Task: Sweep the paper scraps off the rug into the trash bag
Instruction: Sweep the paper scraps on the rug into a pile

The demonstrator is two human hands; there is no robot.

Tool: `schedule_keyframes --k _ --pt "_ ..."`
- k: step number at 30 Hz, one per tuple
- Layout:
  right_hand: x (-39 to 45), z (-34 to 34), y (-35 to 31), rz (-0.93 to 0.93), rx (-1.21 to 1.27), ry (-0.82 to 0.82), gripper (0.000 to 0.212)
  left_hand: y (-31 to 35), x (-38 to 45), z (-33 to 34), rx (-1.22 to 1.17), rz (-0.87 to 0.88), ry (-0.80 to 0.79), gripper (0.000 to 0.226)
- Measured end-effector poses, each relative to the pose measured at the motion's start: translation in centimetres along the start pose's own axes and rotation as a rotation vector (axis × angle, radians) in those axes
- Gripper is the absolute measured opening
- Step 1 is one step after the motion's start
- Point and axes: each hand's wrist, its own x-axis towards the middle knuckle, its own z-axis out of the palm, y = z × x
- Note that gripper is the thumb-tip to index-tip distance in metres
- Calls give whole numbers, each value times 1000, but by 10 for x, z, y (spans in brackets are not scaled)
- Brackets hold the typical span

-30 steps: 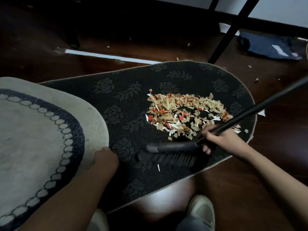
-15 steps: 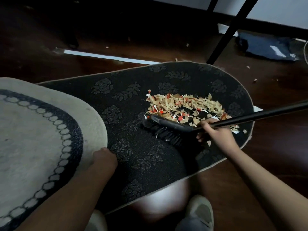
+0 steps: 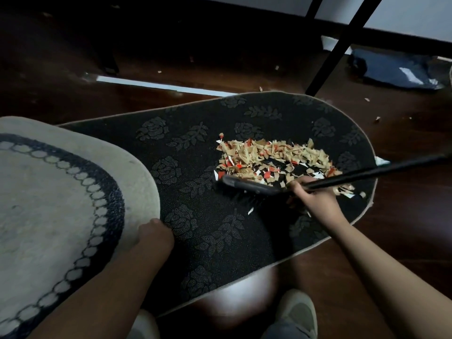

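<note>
Broom (image 3: 247, 188) advanced into scraps (image 3: 274, 157) (r. hand (image 3: 315, 199)).

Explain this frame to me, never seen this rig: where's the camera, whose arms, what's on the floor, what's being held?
No robot here: a person wears one wide-angle camera on the head, looking down at their own arms. The right hand grips the black handle of a broom, whose bristles rest on the dark flowered rug at the near edge of a pile of paper scraps. The left hand holds the edge of the rug's pale folded-over part, though its fingers are hidden. A few stray scraps lie on the wooden floor. A dark blue bag-like thing lies at top right; I cannot tell whether it is the trash bag.
</note>
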Motion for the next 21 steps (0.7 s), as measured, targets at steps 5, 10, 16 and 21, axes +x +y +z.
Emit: schedule_keyframes --k 5,10,16,21 --pt "-8 -26 -6 -77 101 -1 18 1 -10 -10 163 66 7 40" --pt "-16 -22 0 9 58 -208 12 1 -11 -12 328 92 -17 40" --pt "-6 -6 4 -17 -12 1 20 3 -10 -11 368 85 -22 41" --pt "-5 -18 -7 -25 119 9 17 3 -6 -9 395 96 -36 41"
